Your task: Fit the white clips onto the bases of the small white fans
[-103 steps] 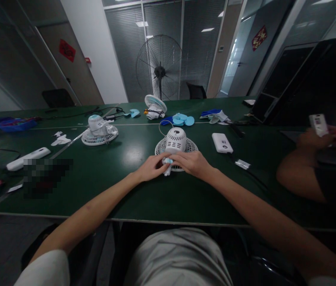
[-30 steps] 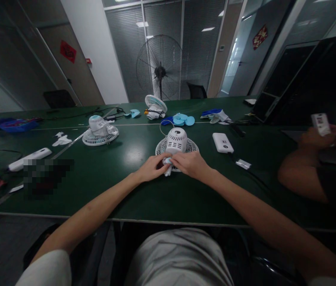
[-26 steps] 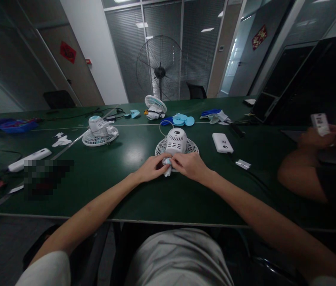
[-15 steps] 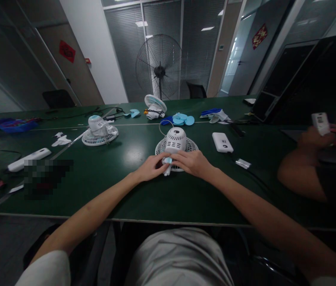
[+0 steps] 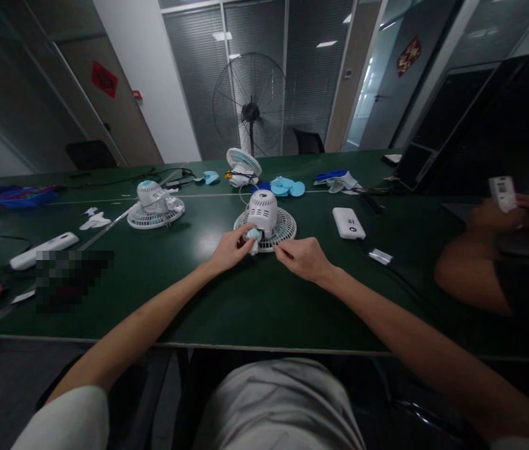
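Note:
A small white fan head lies grille-down on the green table in front of me, its motor housing upward. My left hand is closed on a small white and light-blue part at the near left side of the housing. Whether that part is joined to the fan head I cannot make out. Close to the near right rim of the grille, my right hand has its fingers pinched together. What they hold, if anything, is too small to tell.
Another fan head lies to the left, and a third fan stands behind. Light-blue fan blades lie at the back. A white box-shaped device is on the right. A co-worker's hand holds a white object at far right.
The fan head has shifted left and slightly away from me. My left hand moved with it, still on the white and light-blue part. My right hand has come off that part and closed its fingers.

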`<move>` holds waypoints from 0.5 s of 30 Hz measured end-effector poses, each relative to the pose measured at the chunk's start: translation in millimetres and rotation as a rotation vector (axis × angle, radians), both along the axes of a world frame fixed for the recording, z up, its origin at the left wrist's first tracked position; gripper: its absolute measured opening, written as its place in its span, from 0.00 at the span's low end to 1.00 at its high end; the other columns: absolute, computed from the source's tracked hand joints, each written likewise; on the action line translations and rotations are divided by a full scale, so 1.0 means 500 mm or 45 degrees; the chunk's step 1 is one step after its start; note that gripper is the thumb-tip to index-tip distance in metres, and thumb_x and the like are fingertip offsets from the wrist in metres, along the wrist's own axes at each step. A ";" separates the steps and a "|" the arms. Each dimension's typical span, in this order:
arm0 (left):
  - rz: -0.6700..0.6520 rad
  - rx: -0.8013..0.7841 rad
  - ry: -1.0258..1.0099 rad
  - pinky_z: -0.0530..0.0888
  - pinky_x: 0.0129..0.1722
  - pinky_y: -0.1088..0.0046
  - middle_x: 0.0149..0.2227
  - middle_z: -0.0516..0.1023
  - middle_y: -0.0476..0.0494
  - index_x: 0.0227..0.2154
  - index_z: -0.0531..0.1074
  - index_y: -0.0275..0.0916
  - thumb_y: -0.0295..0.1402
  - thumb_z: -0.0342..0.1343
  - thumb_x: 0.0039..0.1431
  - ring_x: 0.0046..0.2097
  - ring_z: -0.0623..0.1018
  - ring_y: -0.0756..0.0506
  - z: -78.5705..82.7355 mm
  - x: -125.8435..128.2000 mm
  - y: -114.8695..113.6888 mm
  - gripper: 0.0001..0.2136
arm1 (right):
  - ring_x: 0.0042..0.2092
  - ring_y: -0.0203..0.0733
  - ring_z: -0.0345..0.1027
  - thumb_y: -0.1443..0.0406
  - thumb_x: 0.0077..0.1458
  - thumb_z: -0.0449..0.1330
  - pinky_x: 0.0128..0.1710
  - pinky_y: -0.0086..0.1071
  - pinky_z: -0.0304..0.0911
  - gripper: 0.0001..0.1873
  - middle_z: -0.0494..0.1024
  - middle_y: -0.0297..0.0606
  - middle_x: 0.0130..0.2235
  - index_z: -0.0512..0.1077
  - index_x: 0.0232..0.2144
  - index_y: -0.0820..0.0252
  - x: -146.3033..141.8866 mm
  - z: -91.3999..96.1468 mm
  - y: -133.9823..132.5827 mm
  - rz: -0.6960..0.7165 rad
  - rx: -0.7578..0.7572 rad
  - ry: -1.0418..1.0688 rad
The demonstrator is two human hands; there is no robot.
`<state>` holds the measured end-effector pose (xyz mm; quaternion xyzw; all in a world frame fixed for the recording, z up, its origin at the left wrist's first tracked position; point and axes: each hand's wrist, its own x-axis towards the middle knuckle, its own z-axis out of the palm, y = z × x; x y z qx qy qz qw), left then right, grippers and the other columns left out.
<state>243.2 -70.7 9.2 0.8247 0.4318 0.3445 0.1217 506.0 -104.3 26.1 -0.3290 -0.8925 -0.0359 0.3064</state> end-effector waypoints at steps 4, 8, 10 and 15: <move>0.202 0.034 -0.005 0.71 0.35 0.72 0.34 0.79 0.46 0.59 0.72 0.41 0.45 0.51 0.70 0.32 0.77 0.46 -0.005 -0.058 0.077 0.21 | 0.26 0.33 0.61 0.61 0.72 0.50 0.30 0.30 0.53 0.20 0.74 0.34 0.27 0.72 0.29 0.61 0.004 0.002 0.001 0.001 -0.029 -0.006; 0.525 0.034 0.091 0.71 0.40 0.69 0.37 0.80 0.44 0.60 0.71 0.43 0.46 0.50 0.70 0.37 0.78 0.42 -0.003 -0.110 0.178 0.21 | 0.25 0.32 0.60 0.60 0.73 0.50 0.29 0.29 0.53 0.21 0.72 0.32 0.26 0.72 0.29 0.61 0.004 -0.004 0.007 0.038 -0.101 0.005; 0.620 0.016 0.094 0.71 0.43 0.66 0.41 0.80 0.40 0.61 0.70 0.43 0.46 0.49 0.71 0.41 0.79 0.39 0.001 -0.125 0.228 0.22 | 0.25 0.32 0.60 0.60 0.73 0.50 0.29 0.29 0.54 0.21 0.72 0.32 0.26 0.72 0.30 0.62 0.004 -0.008 0.009 0.054 -0.127 0.009; 0.789 -0.028 0.071 0.70 0.48 0.61 0.44 0.80 0.35 0.64 0.67 0.41 0.45 0.45 0.73 0.47 0.78 0.35 0.005 -0.138 0.292 0.23 | 0.25 0.31 0.60 0.60 0.73 0.49 0.29 0.28 0.55 0.21 0.72 0.32 0.26 0.73 0.31 0.62 0.007 -0.012 0.009 0.084 -0.151 0.010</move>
